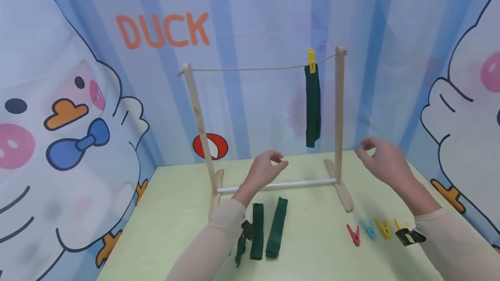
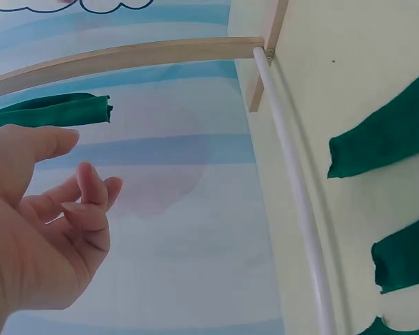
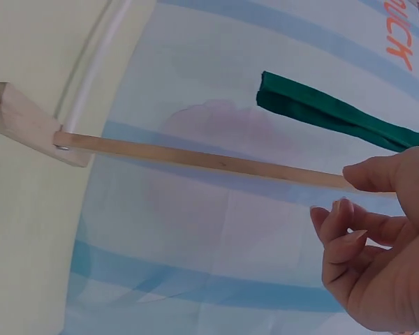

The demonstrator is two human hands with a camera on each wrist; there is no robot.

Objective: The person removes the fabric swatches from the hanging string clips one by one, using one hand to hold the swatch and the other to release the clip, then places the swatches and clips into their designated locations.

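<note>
My left hand hovers before the rack's white crossbar, fingers loosely bent and holding nothing. In the left wrist view, its thumb and fingertips stand apart. To the right of the rack's right post, my right hand is raised, also with nothing in its relaxed fingers. A dark green cloth strip hangs folded from the string, pinned by a yellow clothespin. Lying on the table near my left forearm are a green strip, another strip and a third strip, partly hidden by the wrist camera.
Several clothespins lie at the right front, among them a red clothespin, a blue clothespin and a yellow clothespin; another is partly covered by my right wrist's camera. The rack's left post stands near the duck-print curtain behind the table.
</note>
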